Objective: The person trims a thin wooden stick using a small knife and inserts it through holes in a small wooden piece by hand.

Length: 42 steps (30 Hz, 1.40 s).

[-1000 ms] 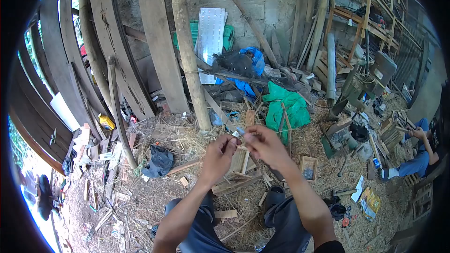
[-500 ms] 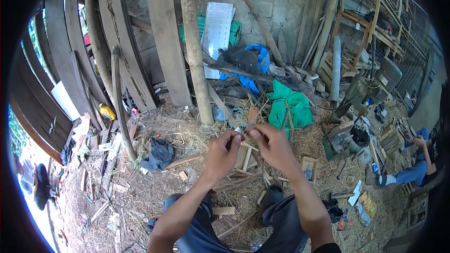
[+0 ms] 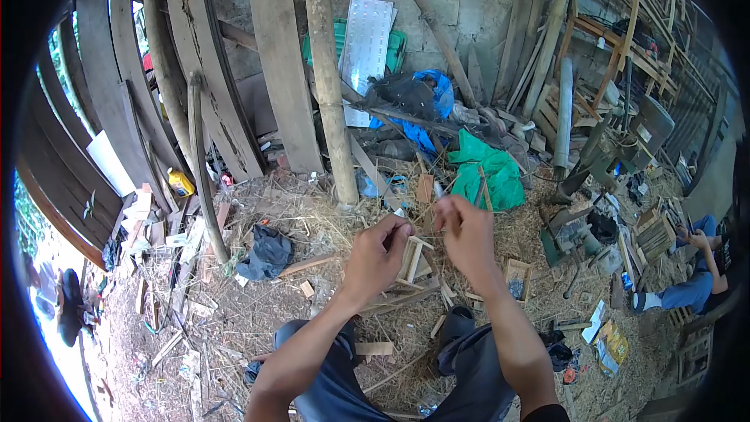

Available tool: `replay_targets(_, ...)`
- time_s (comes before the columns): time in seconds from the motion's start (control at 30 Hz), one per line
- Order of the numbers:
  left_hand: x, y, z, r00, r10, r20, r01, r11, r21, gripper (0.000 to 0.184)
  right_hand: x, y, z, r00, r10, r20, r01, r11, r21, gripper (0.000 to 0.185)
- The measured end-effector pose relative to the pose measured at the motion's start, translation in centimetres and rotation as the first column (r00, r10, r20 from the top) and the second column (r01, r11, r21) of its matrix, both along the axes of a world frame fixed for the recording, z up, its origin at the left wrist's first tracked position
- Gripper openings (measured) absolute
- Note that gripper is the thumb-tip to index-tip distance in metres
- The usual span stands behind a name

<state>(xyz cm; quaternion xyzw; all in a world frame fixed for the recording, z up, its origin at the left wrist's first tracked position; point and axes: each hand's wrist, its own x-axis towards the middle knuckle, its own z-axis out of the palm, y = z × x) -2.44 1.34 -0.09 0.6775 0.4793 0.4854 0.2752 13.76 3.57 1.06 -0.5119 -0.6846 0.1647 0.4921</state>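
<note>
My left hand (image 3: 379,254) is closed in a pinch, with a small whitish tip (image 3: 400,212) showing at its fingertips. To its right, my right hand (image 3: 467,238) has its fingers closed on a small pale object (image 3: 439,188) that sticks up past them. A gap separates the two hands. Below and between them a small wooden frame (image 3: 414,262) rests on the ground. What exactly each hand holds is too small to make out.
A green sheet (image 3: 488,172) lies ahead, with a wooden post (image 3: 328,94) to its left. A black plastic bag (image 3: 266,252) and a small wooden box (image 3: 517,279) are on the littered ground. Another person (image 3: 695,266) sits at the far right.
My hands were close together around the small pale object; they have now moved apart, the right one to the right. The view has shifted slightly.
</note>
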Motion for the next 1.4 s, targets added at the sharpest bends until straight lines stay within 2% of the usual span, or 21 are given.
replay_targets(0.17,-0.2,0.2,0.0,0.998,-0.04,0.041,0.041,0.999,-0.017,0.012,0.6,0.3,0.3,0.992,0.112,0.052,-0.103,0.982,-0.158,0.024)
replay_targets(0.23,-0.3,0.2,-0.2,0.998,-0.042,0.04,0.043,0.999,-0.02,0.012,0.6,0.9,-0.7,0.963,0.091,-0.253,-0.139,0.974,-0.179,0.022)
replay_targets(0.27,-0.1,0.1,-0.2,0.999,-0.036,0.034,0.036,0.999,-0.018,0.012,0.6,0.8,-1.0,0.964,0.09,-0.251,-0.138,0.974,-0.181,0.022)
replay_targets(0.33,0.2,0.2,-0.3,0.999,-0.028,0.028,0.029,1.0,-0.012,0.011,0.1,0.1,-0.5,0.969,0.231,-0.087,-0.246,0.936,-0.253,0.023)
replay_targets(0.37,0.2,0.4,-0.5,0.999,-0.02,0.036,0.02,1.0,0.02,0.01,0.0,0.2,-0.3,0.968,0.234,-0.09,-0.249,0.936,-0.25,0.023)
replay_targets(0.43,0.1,0.3,-0.5,0.999,-0.014,0.036,0.012,0.999,0.049,0.01,-0.1,0.2,0.0,0.979,0.07,-0.192,-0.104,0.979,-0.173,0.023)
replay_targets(0.5,0.4,-0.1,0.0,1.0,0.011,0.011,-0.012,0.998,0.065,0.008,0.1,0.3,-0.6,0.979,0.098,-0.179,-0.131,0.975,-0.182,0.025)
replay_targets(0.6,0.2,0.4,-0.4,0.999,0.02,0.029,-0.023,0.993,0.114,0.008,-0.3,0.2,-0.6,0.967,0.241,-0.082,-0.252,0.948,-0.193,0.033)
replay_targets(0.67,0.3,0.1,-0.2,1.0,0.023,0.02,-0.026,0.992,0.124,0.008,0.1,0.4,0.0,0.98,0.046,-0.196,-0.084,0.978,-0.188,0.027)
replay_targets(0.8,0.3,0.4,-0.3,0.998,0.052,0.021,-0.054,0.987,0.149,0.007,-0.1,0.1,0.1,0.982,0.183,-0.047,-0.189,0.955,-0.229,0.029)
replay_targets(0.87,0.3,0.1,-0.2,0.998,0.062,-0.001,-0.06,0.983,0.176,0.007,0.4,0.6,-0.1,0.987,0.03,-0.157,-0.063,0.976,-0.211,0.029)
replay_targets(0.9,0.5,0.1,-0.1,0.997,0.071,-0.014,-0.067,0.976,0.207,0.006,0.3,0.5,-0.3,0.988,0.028,-0.153,-0.06,0.976,-0.211,0.029)
replay_targets(0.97,0.7,0.4,-0.5,0.998,0.068,0.002,-0.068,0.98,0.189,0.006,-0.3,0.1,-0.9,0.983,0.182,0.014,-0.175,0.96,-0.217,0.029)
replay_targets(1.0,0.5,0.5,-0.6,0.998,0.065,0.005,-0.065,0.984,0.168,0.006,-0.3,0.2,-0.6,0.983,0.184,0.011,-0.177,0.96,-0.216,0.029)
replay_targets(1.07,0.5,0.2,-0.3,0.998,0.067,-0.008,-0.064,0.98,0.186,0.006,-0.3,0.2,-0.2,0.983,0.035,-0.182,-0.071,0.979,-0.193,0.026)
replay_targets(1.1,0.7,0.1,-0.2,0.998,0.07,-0.008,-0.067,0.975,0.211,0.007,-0.3,0.3,-0.8,0.983,0.032,-0.181,-0.067,0.979,-0.193,0.026)
replay_targets(1.17,0.8,0.4,-0.6,0.997,0.075,0.005,-0.074,0.974,0.212,0.006,-0.6,0.6,-2.3,0.985,0.168,-0.041,-0.169,0.986,-0.016,0.026)
replay_targets(1.2,0.6,0.5,-0.6,0.997,0.082,0.007,-0.081,0.974,0.213,0.006,-0.8,0.0,-1.0,0.986,0.165,0.037,-0.154,0.966,-0.209,0.027)
replay_targets(1.23,0.6,0.4,-0.5,0.997,0.083,0.001,-0.082,0.974,0.213,0.006,-0.8,0.0,-0.5,0.986,0.166,0.031,-0.156,0.965,-0.208,0.027)
replay_targets(1.3,0.8,0.2,0.0,0.996,0.093,0.011,-0.093,0.971,0.218,0.005,-0.6,0.1,0.0,0.988,-0.013,-0.155,-0.022,0.976,-0.219,0.028)
replay_targets(1.4,0.6,0.5,-0.8,0.994,0.108,-0.009,-0.102,0.96,0.262,0.005,-0.8,0.2,-1.0,0.992,0.102,-0.068,-0.114,0.973,-0.203,0.029)
